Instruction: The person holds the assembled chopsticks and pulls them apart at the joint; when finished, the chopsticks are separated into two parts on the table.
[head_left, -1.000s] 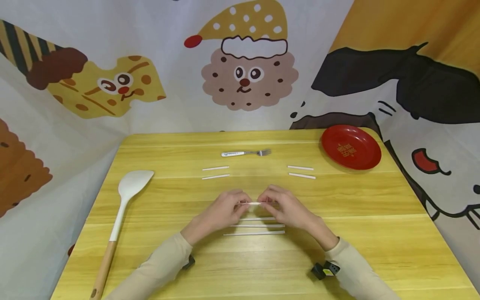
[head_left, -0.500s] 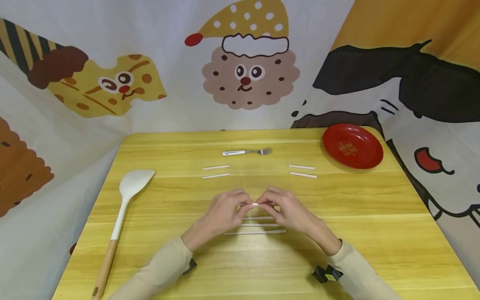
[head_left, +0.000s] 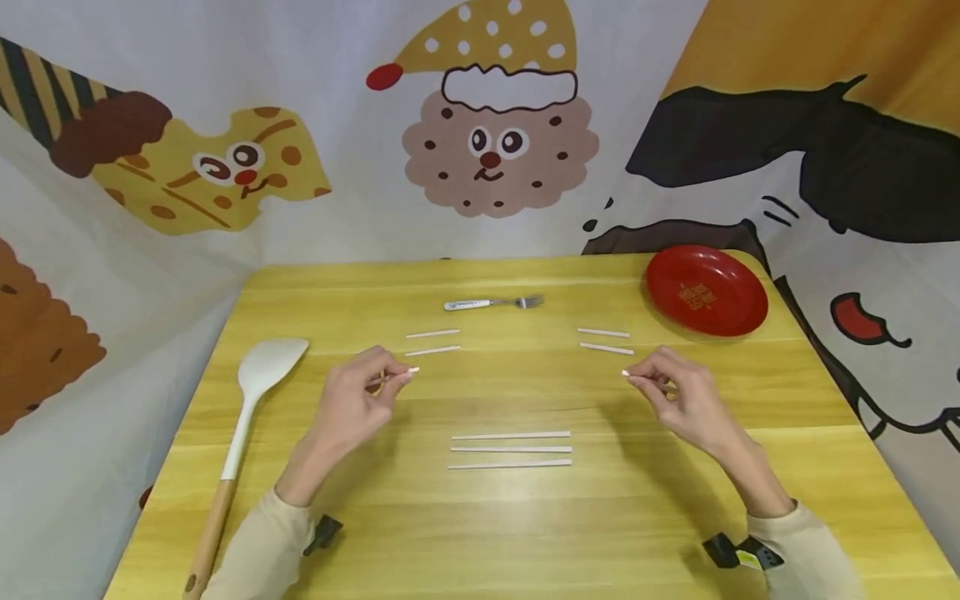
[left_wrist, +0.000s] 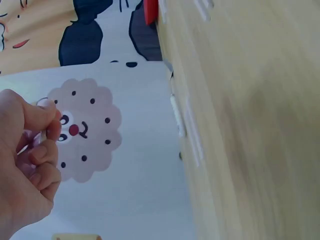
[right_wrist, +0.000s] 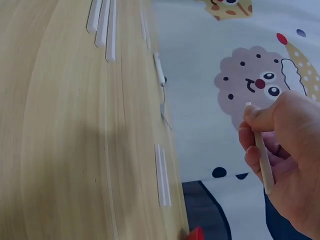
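Observation:
My left hand (head_left: 352, 400) pinches a short piece of thin white stick (head_left: 414, 370) between thumb and fingertips, above the table on the left; the left wrist view shows mostly curled fingers. To the right, my right hand (head_left: 684, 404) pinches another short piece (right_wrist: 265, 167), its length lying along the palm in the right wrist view. Between and nearer than the hands, three long white sticks (head_left: 511, 450) lie parallel. Beyond the left hand lie two short white pieces (head_left: 432, 351). Two more short pieces (head_left: 606, 348) lie just beyond the right hand.
A fork (head_left: 492, 304) with a white handle lies towards the table's back edge. At the back right sits a red plate (head_left: 707, 291). A white spatula (head_left: 251, 392) with a wooden handle lies along the left side. Printed cloth hangs behind the table (head_left: 525, 550).
The hands were together over the middle, both gripping one white stick. It is now in two pieces, and each hand has moved outwards and slightly away with one piece.

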